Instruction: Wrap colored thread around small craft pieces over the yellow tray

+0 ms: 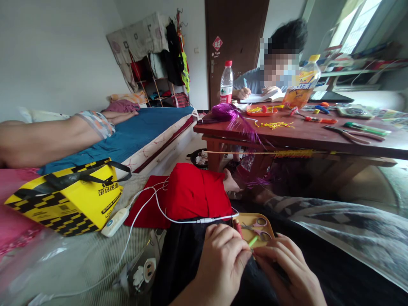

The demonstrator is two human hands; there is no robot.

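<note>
Head view: left grip (223, 253) and right grip (288, 261) at green strip (253, 241).

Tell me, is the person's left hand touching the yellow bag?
Apart. The head view plainly shows black cloth and striped bedding between the left hand and the yellow bag.

Fingers (270, 252) beside green piece (253, 241), tray (268, 219), scissors (255, 230)

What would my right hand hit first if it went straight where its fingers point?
Most likely your left hand: the right hand points its fingertips toward that thumb, with little visible gap. Depth is unclear, so they may already touch.
</note>
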